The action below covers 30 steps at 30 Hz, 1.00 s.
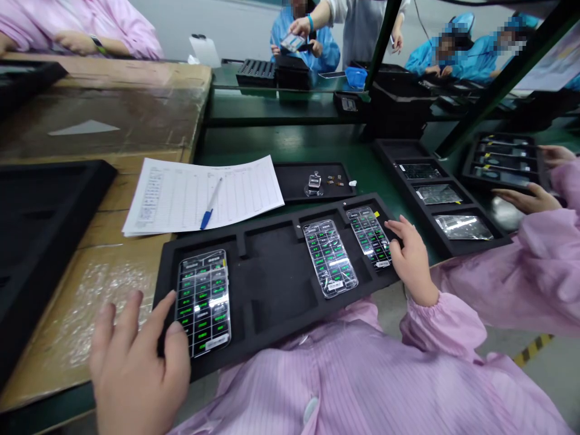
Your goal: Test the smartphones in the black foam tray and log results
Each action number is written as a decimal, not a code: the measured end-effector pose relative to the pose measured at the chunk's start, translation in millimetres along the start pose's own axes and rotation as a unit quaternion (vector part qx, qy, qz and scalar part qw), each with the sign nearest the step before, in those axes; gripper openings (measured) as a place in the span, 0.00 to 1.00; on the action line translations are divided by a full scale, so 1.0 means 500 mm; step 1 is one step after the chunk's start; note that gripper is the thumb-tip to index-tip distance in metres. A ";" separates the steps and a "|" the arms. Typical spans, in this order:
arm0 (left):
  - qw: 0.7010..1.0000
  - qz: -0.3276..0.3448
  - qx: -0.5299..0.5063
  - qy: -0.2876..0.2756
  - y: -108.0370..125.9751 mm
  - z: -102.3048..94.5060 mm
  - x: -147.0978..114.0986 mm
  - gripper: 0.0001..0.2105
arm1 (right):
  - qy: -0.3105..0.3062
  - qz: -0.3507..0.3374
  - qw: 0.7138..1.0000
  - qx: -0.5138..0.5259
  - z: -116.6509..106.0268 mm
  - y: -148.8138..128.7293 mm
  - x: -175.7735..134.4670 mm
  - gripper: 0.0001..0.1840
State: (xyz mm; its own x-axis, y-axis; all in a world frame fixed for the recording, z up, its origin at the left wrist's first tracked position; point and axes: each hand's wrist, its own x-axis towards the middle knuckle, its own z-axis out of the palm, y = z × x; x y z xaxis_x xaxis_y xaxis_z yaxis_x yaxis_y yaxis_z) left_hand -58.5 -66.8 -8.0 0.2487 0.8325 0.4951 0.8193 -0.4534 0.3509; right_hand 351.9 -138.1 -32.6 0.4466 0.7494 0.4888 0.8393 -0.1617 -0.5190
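Observation:
A black foam tray [281, 284] lies slantwise before me, with three lit phones in its slots. The left phone [203, 302], the middle phone [330, 258] and the right phone [369, 238] each show a grid of green text. One slot between the left and middle phones is bare. My left hand [140, 362] is at the tray's left end, fingers spread, its fingertips close to the left phone's edge. Over the tray's right end rests my right hand [411, 257], fingers extended beside the right phone; whether they touch it I cannot tell. Neither hand grips anything.
Behind the tray are printed sheets [181, 199] with a blue pen [211, 205], and a small black tray [290, 187] of little parts. Another tray [410, 181] stands right. A co-worker's hands [528, 196] hold a tray beside me. Cardboard [99, 254] covers the left side.

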 end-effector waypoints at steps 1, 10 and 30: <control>1.000 0.002 -0.001 -0.002 0.000 0.000 0.001 0.35 | -0.011 -0.003 1.000 -0.009 0.002 -0.001 0.001 0.23; 1.000 0.002 -0.012 -0.017 0.005 0.000 0.012 0.29 | -0.135 -0.032 0.988 -0.063 0.014 -0.023 0.047 0.23; 0.987 -0.021 0.072 -0.145 0.027 0.023 0.042 0.20 | -0.204 -0.162 0.964 0.048 0.032 -0.136 -0.005 0.22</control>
State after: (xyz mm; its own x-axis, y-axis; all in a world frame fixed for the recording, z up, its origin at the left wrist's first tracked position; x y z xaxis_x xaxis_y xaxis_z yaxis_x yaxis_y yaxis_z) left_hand -36.0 -51.8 -1.9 0.3335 0.9152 0.2261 0.8918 -0.3841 0.2393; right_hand 288.7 -118.6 -9.4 -0.0094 0.9438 0.3303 0.8729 0.1689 -0.4577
